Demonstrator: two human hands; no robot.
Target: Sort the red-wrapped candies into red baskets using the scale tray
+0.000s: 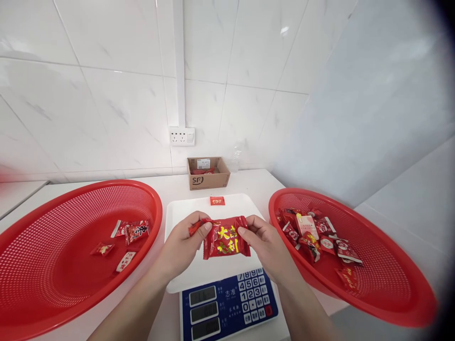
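Between my left hand (183, 248) and my right hand (266, 244) is a red snack packet (226, 238) with gold characters. Each hand pinches one side of it between thumb and fingers. A bit of red wrapper also shows at my left fingers; whether it is a separate packet I cannot tell. The packet is held above the white tray (177, 213) of a weighing scale. A small red packet (217, 201) lies at the far side of that tray. The scale's blue panel (231, 305), with keys and three displays, sits below my hands.
A red plastic basket (31, 213) with several packets stands at left. Another red basket (391, 246), holding a pile of packets, is at right. Behind the scale are a cardboard box (209, 181) with red packets inside and a clear plastic bottle (235, 158) against the tiled wall.
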